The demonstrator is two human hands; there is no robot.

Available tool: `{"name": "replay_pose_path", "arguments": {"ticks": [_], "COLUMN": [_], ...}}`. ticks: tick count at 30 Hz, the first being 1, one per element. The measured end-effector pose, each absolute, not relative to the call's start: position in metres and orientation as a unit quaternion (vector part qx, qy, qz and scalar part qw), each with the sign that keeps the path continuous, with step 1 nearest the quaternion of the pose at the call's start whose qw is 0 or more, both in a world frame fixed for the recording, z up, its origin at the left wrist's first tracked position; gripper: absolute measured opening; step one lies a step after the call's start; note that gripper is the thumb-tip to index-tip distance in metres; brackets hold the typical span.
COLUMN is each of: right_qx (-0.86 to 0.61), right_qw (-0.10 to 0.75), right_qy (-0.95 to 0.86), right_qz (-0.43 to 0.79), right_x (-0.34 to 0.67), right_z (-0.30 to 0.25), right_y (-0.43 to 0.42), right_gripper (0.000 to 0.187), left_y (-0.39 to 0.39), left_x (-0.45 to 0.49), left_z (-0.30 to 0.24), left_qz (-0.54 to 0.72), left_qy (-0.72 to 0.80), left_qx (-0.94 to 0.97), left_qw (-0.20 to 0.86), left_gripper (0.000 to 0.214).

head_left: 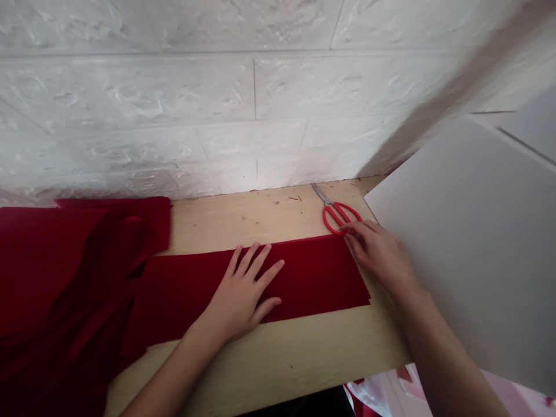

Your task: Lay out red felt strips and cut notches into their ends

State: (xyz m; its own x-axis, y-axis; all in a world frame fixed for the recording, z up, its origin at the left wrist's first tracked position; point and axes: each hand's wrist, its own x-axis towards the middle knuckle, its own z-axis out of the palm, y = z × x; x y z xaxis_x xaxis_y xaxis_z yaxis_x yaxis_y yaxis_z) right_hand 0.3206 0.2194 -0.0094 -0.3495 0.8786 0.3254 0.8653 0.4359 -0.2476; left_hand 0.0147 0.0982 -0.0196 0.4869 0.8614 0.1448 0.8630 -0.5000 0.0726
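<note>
A long strip of dark red fabric lies flat across a pale wooden table. My left hand rests palm down on the middle of the strip, fingers spread. My right hand lies at the strip's far right corner, its fingertips touching the cloth edge just below a pair of red-handled scissors. The scissors lie on the table near the wall, blades pointing away from me.
More red fabric is heaped at the left and hangs over the table's front edge. A white textured brick wall stands behind. A large white board leans over the table's right end. Plastic bags show below.
</note>
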Motion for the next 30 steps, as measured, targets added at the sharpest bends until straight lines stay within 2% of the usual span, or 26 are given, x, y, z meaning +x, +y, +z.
{"name": "replay_pose_path", "arguments": {"ticks": [3, 11, 16, 21, 30], "right_qx": [-0.532, -0.601, -0.561, -0.534, -0.589], "right_qw": [0.223, 0.231, 0.337, 0.335, 0.339], "right_qy": [-0.817, -0.762, -0.756, -0.776, -0.728], "right_qz": [0.019, -0.072, 0.000, 0.020, 0.088], "right_x": [0.324, 0.319, 0.310, 0.306, 0.305], "right_z": [-0.011, -0.014, -0.021, -0.028, -0.025], "right_y": [0.225, 0.209, 0.198, 0.195, 0.203], "right_gripper": [0.023, 0.033, 0.026, 0.022, 0.026], "left_y": [0.098, 0.096, 0.096, 0.098, 0.104], "left_x": [0.015, 0.015, 0.017, 0.020, 0.020], "left_z": [-0.019, -0.019, -0.020, -0.022, -0.016], "left_qz": [-0.081, -0.091, -0.100, -0.093, -0.106], "left_qy": [-0.503, -0.511, -0.519, -0.527, -0.550], "left_qx": [-0.860, -0.855, -0.849, -0.844, -0.828], "left_qw": [0.001, -0.001, 0.014, 0.018, 0.002], "left_gripper": [0.062, 0.061, 0.060, 0.061, 0.067]}}
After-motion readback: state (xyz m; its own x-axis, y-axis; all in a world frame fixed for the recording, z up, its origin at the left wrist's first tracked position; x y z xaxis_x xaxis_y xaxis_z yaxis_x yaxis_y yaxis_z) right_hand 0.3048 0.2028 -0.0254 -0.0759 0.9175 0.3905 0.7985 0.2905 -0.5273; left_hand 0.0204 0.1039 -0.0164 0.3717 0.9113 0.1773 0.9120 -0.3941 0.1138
